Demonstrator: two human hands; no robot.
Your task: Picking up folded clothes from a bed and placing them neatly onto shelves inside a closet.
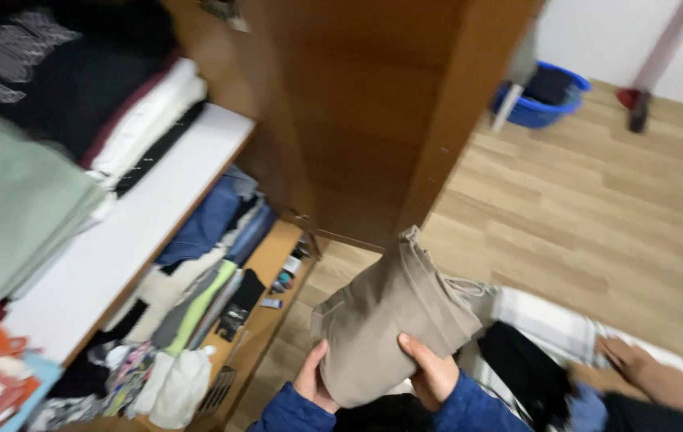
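Folded beige trousers (389, 320), likely soft and light, clasped at lower edge by left hand (312, 378) and right hand (431, 370), beside open wardrobe shelves (149, 216).

Both arms come in low at the near edge, blue sleeves to the wrists. Left hand (312, 376) is cupped, fingers hidden, thumb pointing up and far. Right hand (431, 370) sits just right of it, thumb pressed flat, angled left, fingers curled under, gripping.

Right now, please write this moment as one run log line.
left hand: holds folded beige trousers | right hand: holds them | open wooden wardrobe door: ahead
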